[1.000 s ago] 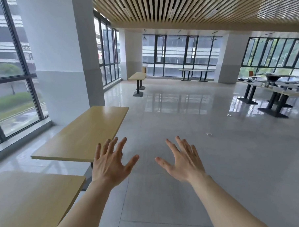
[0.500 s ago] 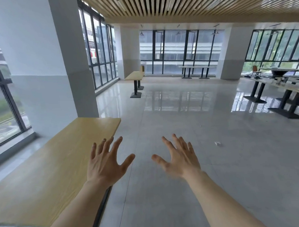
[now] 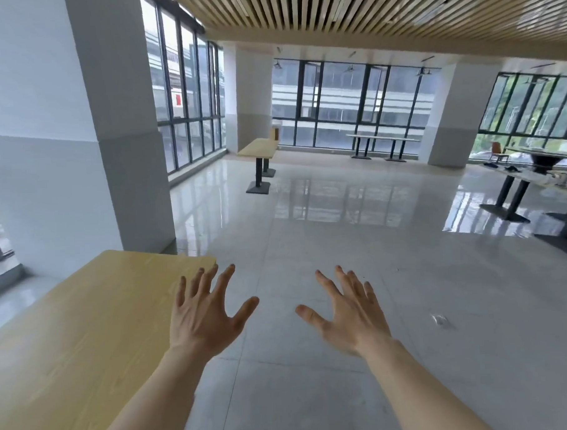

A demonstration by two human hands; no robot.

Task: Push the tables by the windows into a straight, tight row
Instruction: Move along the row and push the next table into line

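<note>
A long light-wood table (image 3: 85, 327) runs along my left side, beside the white pillar (image 3: 122, 130) and the windows. My left hand (image 3: 206, 310) hovers over its right edge with fingers spread, holding nothing. My right hand (image 3: 351, 312) is also open, raised over the bare floor to the right of the table. Farther ahead by the left windows stands another light-wood table (image 3: 258, 149) on a black pedestal base.
Glossy grey floor tiles (image 3: 357, 231) stretch ahead. A narrow table (image 3: 381, 141) stands against the far windows. Dark-legged tables (image 3: 531, 184) with items on them are at the right. A small scrap (image 3: 441, 319) lies on the floor at my right.
I have walked forward along the near table; the table behind it has dropped out of view and the pillar is closer. Both hands stay open and raised.
</note>
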